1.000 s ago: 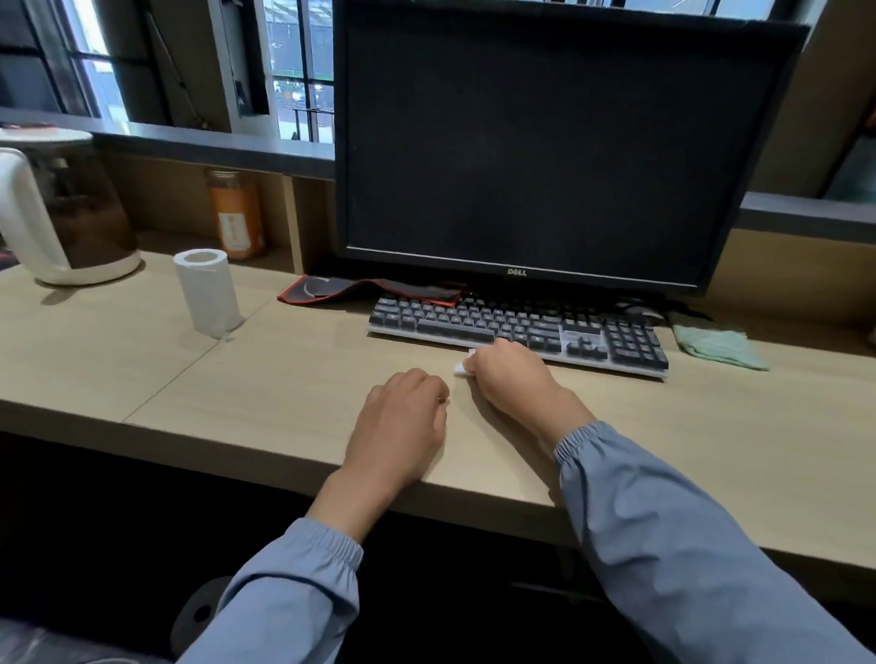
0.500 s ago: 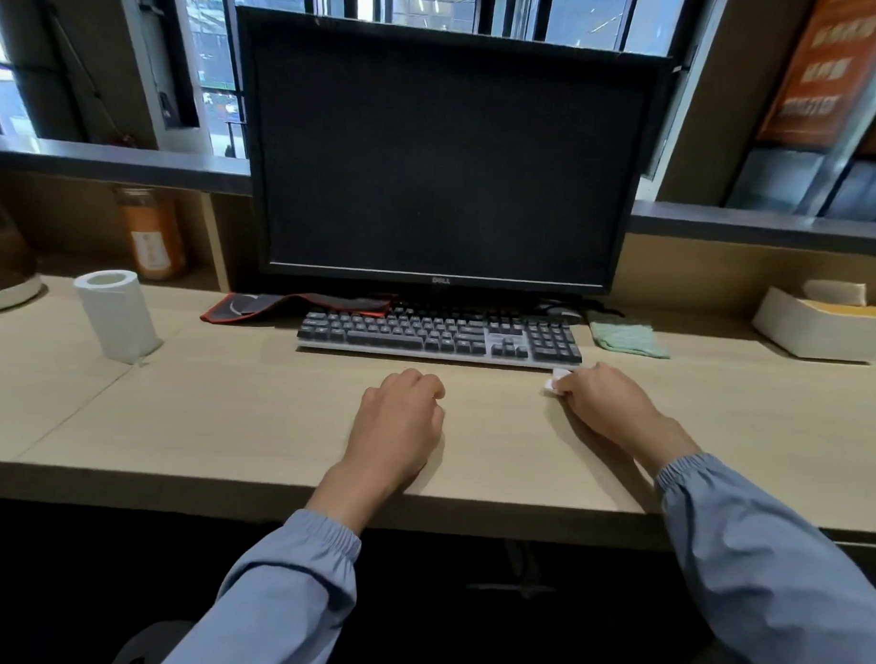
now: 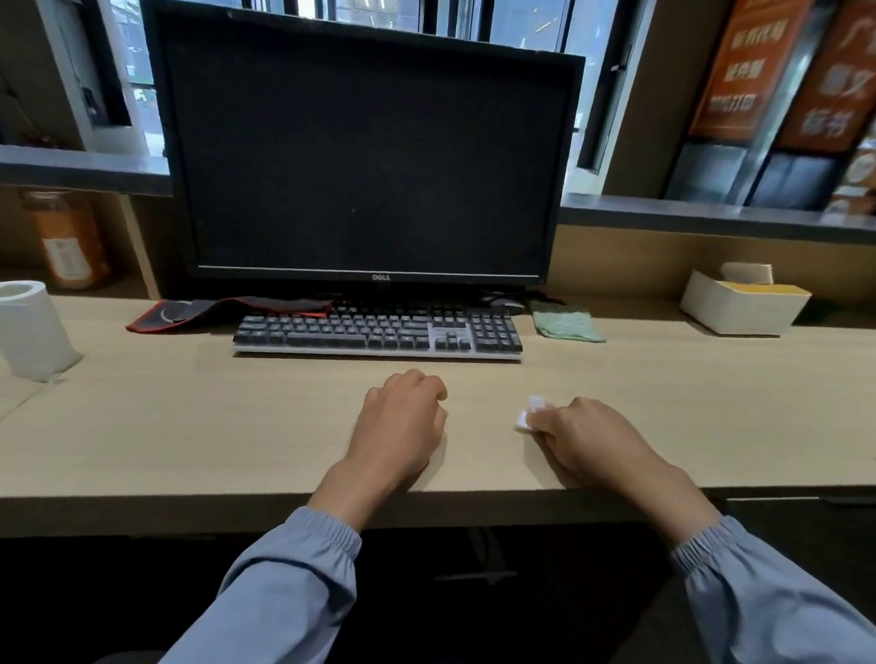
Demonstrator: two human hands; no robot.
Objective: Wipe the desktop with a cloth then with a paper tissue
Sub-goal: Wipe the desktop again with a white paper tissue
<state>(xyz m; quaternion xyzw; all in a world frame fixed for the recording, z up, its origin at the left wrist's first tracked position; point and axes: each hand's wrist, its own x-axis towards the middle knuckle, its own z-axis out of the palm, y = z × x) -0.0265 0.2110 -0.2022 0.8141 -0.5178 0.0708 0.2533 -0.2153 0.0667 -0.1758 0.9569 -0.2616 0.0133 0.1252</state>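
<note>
Tissue (image 3: 529, 412) pokes toward frame left from my right hand (image 3: 596, 443), fingers pinched on it, low on desk (image 3: 206, 429); left hand (image 3: 399, 427) near, loosely curled, idle.

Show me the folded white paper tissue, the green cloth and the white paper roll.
folded white paper tissue (image 3: 529, 412): head view, its exposed left end.
green cloth (image 3: 567, 325): head view, middle of its top surface.
white paper roll (image 3: 26, 336): head view, its side wall.
</note>
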